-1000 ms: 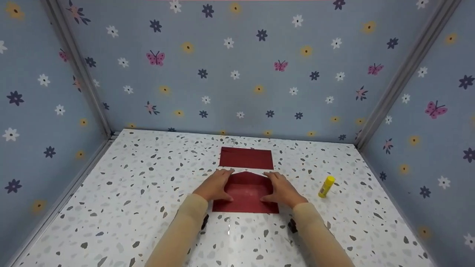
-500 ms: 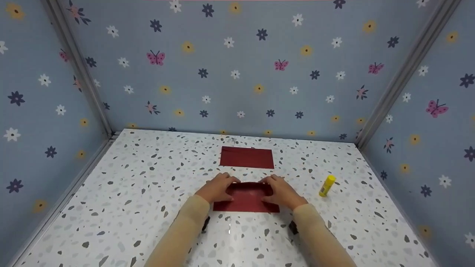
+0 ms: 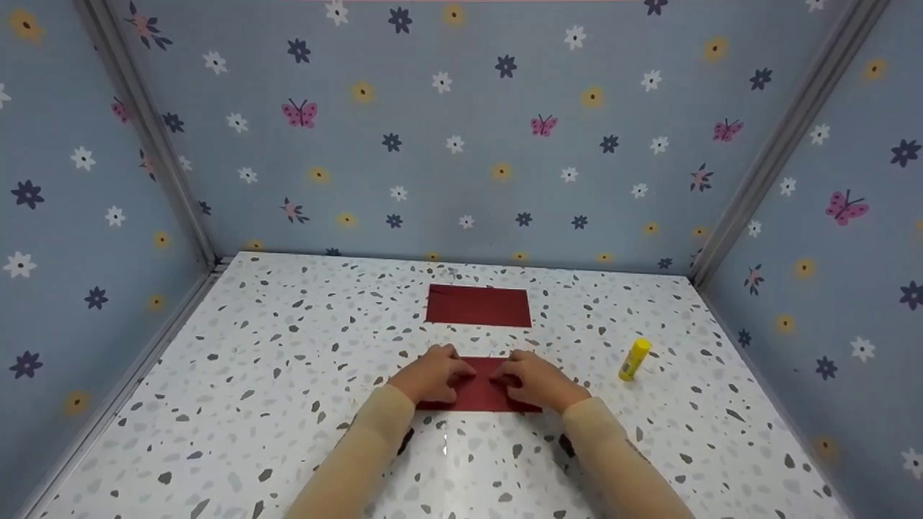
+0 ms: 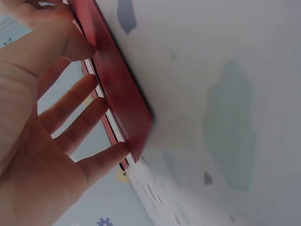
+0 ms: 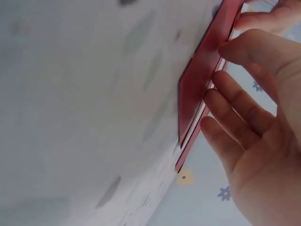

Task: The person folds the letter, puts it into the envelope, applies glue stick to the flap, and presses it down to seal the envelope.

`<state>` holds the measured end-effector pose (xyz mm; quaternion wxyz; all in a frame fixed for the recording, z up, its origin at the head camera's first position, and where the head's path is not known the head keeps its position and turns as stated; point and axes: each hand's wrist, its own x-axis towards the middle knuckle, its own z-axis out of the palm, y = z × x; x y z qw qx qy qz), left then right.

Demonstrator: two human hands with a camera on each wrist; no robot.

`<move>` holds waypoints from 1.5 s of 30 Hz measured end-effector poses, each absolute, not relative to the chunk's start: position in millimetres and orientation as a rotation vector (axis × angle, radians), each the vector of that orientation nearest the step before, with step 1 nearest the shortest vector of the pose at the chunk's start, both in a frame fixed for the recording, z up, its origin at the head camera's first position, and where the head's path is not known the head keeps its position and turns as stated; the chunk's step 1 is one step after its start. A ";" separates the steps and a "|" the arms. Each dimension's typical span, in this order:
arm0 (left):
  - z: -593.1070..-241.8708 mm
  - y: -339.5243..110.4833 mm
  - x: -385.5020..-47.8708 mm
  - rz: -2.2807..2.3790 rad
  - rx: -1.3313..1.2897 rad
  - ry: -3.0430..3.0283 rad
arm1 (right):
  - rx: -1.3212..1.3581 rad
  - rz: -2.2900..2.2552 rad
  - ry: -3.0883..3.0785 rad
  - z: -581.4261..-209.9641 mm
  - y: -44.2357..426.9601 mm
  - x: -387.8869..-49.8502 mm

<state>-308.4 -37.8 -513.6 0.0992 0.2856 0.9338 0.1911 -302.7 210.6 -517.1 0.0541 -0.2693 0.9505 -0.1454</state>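
A sheet of red paper lies folded over on the table, its crease at the far side. My left hand rests on its left part, the index fingertip near the middle of the sheet. From the other side my right hand mirrors it, and the two index fingertips are close together. In the left wrist view the thumb touches the paper, while relaxed fingers lie along its far edge. The right wrist view likewise has the thumb on the paper and loosely extended fingers by the folded edge.
A second red rectangle lies flat farther back. To the right, a yellow glue stick stands on the speckled white table. Blue flowered panels enclose the back and sides.
The far flap of the red paper, raised a second ago, has come toward me and lies flat. Both hands have moved inward to the middle of the sheet.
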 end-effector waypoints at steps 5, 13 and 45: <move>-513.9 -34.5 -307.1 0.489 0.820 2.793 | -0.890 -0.288 2.964 -516.4 204.5 -298.4; -511.7 -28.1 -301.9 0.346 0.867 2.862 | -0.978 0.001 3.099 -515.2 189.2 -286.9; -515.6 -45.6 -283.3 0.204 0.651 3.106 | -0.709 -0.264 3.008 -511.8 219.2 -292.3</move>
